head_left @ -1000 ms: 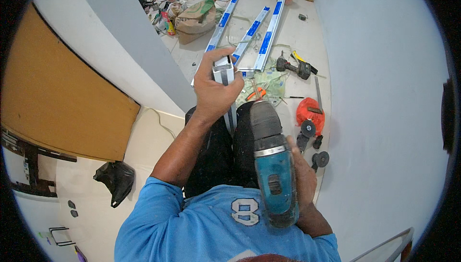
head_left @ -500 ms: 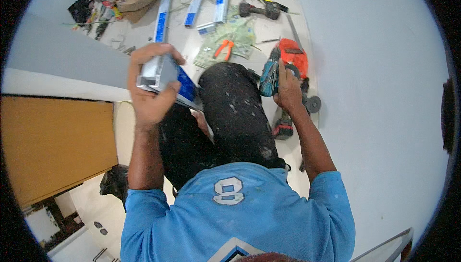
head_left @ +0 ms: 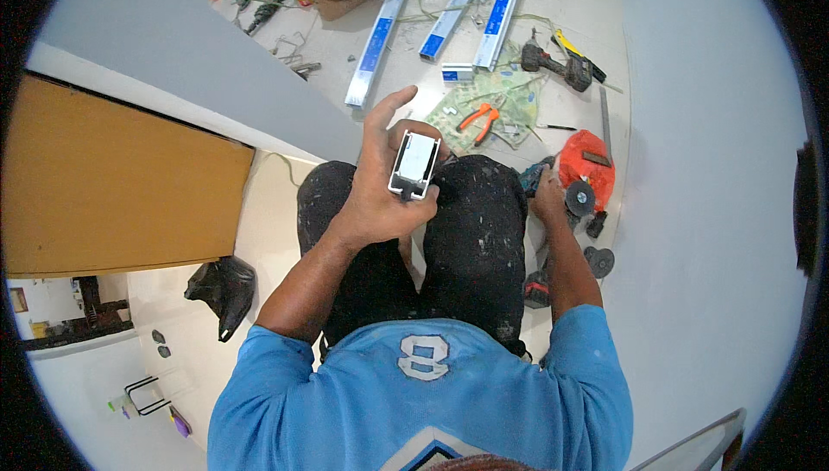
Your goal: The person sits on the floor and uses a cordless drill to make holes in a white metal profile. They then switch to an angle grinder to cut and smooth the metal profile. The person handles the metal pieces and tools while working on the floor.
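Above my knees, my left hand (head_left: 376, 182) is closed round a metal channel profile (head_left: 416, 158). Its open rectangular end faces up, and its length runs down out of sight between my legs. One finger of that hand sticks out, away from the metal. Beside my right knee, my right hand (head_left: 547, 199) is closed on a teal cordless drill (head_left: 533, 177), low and close to the floor. My hand and knee hide part of the drill. Just to the right of it lies an orange-red bag or cloth (head_left: 587, 160) with a round disc (head_left: 579, 198) at its edge.
Orange-handled pliers (head_left: 478, 120) lie on a green-patterned sheet (head_left: 509, 95) ahead. Beyond it are several long profiles (head_left: 451, 6) with blue film and a short offcut (head_left: 458, 73). A dark cordless driver (head_left: 557, 65) lies at right, near the wall (head_left: 708, 212). A black bag (head_left: 223, 290) sits at left.
My left hand has moved right with the profile, whose end now faces up. My right hand has gone lower with the drill, toward the floor. The view has shifted.
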{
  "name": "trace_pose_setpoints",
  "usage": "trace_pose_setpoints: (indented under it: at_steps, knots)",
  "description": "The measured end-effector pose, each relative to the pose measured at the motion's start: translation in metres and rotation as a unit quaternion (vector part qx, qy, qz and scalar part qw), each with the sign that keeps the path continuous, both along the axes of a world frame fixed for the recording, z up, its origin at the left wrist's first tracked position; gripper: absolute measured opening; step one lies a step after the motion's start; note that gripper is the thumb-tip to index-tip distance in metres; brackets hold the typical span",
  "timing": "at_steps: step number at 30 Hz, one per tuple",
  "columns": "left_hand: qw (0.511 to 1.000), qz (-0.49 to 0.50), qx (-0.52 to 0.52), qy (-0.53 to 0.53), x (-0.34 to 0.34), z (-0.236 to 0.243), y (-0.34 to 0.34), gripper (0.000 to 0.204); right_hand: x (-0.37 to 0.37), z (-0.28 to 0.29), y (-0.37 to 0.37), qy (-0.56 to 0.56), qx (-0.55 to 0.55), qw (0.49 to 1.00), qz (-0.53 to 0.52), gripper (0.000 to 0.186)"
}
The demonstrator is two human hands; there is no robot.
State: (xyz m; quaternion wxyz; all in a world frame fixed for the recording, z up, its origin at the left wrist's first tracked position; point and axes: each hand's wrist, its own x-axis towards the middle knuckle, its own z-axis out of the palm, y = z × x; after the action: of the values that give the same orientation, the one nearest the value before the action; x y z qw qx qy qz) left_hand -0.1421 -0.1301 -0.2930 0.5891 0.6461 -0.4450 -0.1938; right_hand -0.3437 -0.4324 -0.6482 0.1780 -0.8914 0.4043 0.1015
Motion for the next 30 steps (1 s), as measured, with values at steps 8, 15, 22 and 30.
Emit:
trace_pose_setpoints:
  at_steps: [8, 15, 22, 30]
  knots:
    - [0.996, -0.007, 0.085, -0.035, -0.007, -0.018, -0.007, 0.120, 0.050, 0.350, 0.095, -0.513, 0.114, 0.834, 0.170, 0.056]
    - [0.993, -0.060, 0.060, -0.078, -0.010, -0.027, -0.012, 0.127, 0.058, 0.397, 0.121, -0.370, -0.029, 0.861, 0.348, 0.050]
    - [0.995, -0.041, 0.074, -0.045, -0.015, -0.013, -0.009, 0.128, 0.066, 0.396, 0.120, -0.470, -0.160, 0.770, 0.402, 0.040]
    - [0.993, -0.037, 0.092, -0.066, -0.016, -0.016, -0.016, 0.115, 0.056, 0.401, 0.114, -0.510, -0.176, 0.759, 0.365, 0.042]
